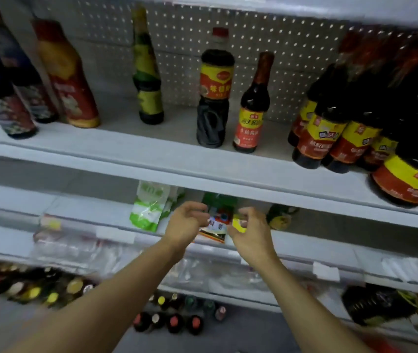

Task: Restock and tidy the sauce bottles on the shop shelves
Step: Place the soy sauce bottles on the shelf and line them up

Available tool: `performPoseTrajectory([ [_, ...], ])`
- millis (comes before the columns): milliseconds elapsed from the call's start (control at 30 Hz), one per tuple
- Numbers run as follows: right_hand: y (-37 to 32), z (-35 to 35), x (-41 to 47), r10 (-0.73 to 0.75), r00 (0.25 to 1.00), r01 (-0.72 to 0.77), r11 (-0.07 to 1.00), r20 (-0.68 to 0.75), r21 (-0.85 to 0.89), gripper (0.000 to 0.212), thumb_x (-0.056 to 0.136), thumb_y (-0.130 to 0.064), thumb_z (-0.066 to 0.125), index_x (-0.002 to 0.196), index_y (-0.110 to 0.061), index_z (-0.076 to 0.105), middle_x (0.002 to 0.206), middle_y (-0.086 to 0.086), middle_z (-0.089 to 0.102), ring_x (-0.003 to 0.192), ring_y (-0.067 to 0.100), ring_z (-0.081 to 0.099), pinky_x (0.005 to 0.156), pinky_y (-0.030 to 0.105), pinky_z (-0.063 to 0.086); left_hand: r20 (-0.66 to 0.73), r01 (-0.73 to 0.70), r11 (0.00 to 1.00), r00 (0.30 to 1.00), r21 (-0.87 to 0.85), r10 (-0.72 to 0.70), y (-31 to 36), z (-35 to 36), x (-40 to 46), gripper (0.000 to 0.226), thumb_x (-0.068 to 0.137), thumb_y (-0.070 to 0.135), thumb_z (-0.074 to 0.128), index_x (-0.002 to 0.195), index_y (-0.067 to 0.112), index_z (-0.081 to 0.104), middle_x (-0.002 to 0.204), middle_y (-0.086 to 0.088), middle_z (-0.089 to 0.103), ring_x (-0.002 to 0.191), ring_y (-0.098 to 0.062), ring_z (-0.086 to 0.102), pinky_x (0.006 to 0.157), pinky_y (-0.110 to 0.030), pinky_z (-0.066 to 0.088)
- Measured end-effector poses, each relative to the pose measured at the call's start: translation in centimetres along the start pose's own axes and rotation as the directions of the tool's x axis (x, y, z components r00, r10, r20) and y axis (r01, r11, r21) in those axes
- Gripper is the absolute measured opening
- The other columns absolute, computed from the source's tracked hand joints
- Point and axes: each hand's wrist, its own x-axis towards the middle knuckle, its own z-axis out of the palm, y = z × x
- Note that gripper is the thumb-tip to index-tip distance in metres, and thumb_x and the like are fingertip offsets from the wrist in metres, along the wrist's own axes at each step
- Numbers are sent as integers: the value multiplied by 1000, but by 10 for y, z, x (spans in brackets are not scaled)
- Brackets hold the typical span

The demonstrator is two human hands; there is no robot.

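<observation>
I am reaching both arms in under the upper shelf (152,159), my left hand (185,225) and my right hand (251,235) flanking a green sachet (217,220) that is standing on the shelf below. My left fingers are curling loosely just beside its left edge, and my right fingers seem to be pinching its right side near a yellow patch, though motion blur is keeping me from telling whether either hand is truly gripping it. A white-and-green bag (149,210) is leaning just to the left of the sachet, and a dark bottle with a yellow label (280,216) is sitting to its right, further back. Above, the sauce bottles are standing well apart: a red-sleeved bottle (69,80), a green-labelled bottle (148,75), a dark jug with a red cap (215,98) and a slim soy sauce bottle (252,108) just beside it (a crowded cluster of dark bottles with yellow-and-red labels (343,133) is filling the right end). More bottle tops (172,317) are showing on the lowest level.
</observation>
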Motion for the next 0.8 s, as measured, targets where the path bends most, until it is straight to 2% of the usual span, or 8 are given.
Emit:
performPoseTrajectory([
  [100,-6,44,-16,5,989,0,999,148,-40,48,85,-24,66,128,-12,47,129,8,44,114,22,50,92,29,41,-62,109,994,992,-3,-109,-33,-51,-8,18,85,3,61,99,13,61,92,-11,67,76,-17,62,64,-25,41],
  [233,-12,92,-33,26,935,15,993,353,-114,51,87,-24,64,132,-13,42,133,8,39,113,22,50,90,27,39,-167,208,978,964,-15,-208,-70,-112,-23,19,86,2,60,101,13,61,95,-12,67,74,-15,61,63,-24,40],
  [333,-13,120,-41,16,896,53,988,444,-143,51,86,-23,63,131,-12,42,131,10,40,116,24,47,88,27,38,-283,260,964,922,-51,-263,-94,-144,-37,23,85,-1,59,107,6,61,90,-13,65,68,-14,60,56,-22,41],
  [400,-12,134,-45,13,864,72,986,504,-148,51,87,-25,62,132,-11,41,131,9,40,117,24,46,90,27,38,-338,285,955,894,-77,-294,-107,-157,-46,23,85,-3,59,107,4,60,81,-11,62,58,-10,59,44,-15,43],
  [467,-8,147,-49,20,834,78,985,551,-155,50,87,-28,62,131,-14,41,133,7,38,117,23,47,93,28,39,-380,311,945,866,-100,-325,-120,-163,-54,22,85,-2,60,106,4,59,78,-7,62,58,-10,59,37,-9,39],
  [600,6,166,-55,35,789,94,980,614,-177,47,88,-31,62,128,-15,42,130,8,39,110,23,50,86,27,40,-424,368,919,816,-143,-393,-146,-161,-71,15,86,-2,58,97,7,62,81,-10,62,71,-20,56,50,-19,40],
  [700,19,179,-59,48,751,104,976,659,-190,48,88,-30,63,127,-13,43,130,9,40,114,26,48,89,29,40,-427,417,894,787,-164,-445,-167,-156,-81,14,86,-1,58,84,14,58,77,-7,61,67,-16,56,56,-24,32],
  [800,31,192,-65,56,722,125,970,690,-209,46,87,-30,63,125,-13,45,128,10,41,114,26,48,88,28,39,-443,447,868,748,-215,-495,-190,-151,-89,12,88,2,58,97,9,59,85,-8,62,67,-13,57,56,-24,34],
])
